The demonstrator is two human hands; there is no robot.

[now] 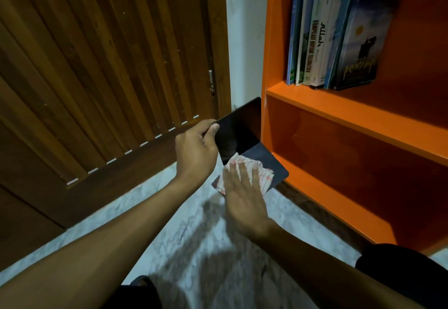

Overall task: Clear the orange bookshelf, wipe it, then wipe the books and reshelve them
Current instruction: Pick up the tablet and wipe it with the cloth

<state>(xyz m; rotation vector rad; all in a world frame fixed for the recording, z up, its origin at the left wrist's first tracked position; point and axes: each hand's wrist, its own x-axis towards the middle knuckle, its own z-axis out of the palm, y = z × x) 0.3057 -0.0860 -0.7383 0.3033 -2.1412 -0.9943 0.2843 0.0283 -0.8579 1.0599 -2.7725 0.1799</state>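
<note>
Wiping one dark book [238,130], held open in the air just left of the orange bookshelf [339,112], low above the pale floor [194,248]. Left hand [195,149] pinching the upper cover at its left edge, thumb on the face, fingers curled behind and clamped on it. Right hand [242,194] lying flat with fingers spread, pressing a white cloth with red stripes [254,170] onto the lower cover near the fold.

To do this well: keeping the left pinch firm so the book does not swing under the push; sweeping from the fold outward to the free edge, not back and forth, so dust leaves the surface; keeping the cloth bunched under the palm rather than trailing off the near corner, where part of it hangs past the cover; then turning to the upper cover and the spine before shelving. Probably mid-task, judging by the row of books [334,37] standing on the upper shelf and the bare shelf below.

Count: one book in hand, one cloth, two hands, one bookshelf with two shelf levels in view. Roughly seven or eight books in the row, the rightmost leaning with its cover facing out; exact number hard to tell from the tight spines. One slatted wooden door [97,78] to the left.
</note>
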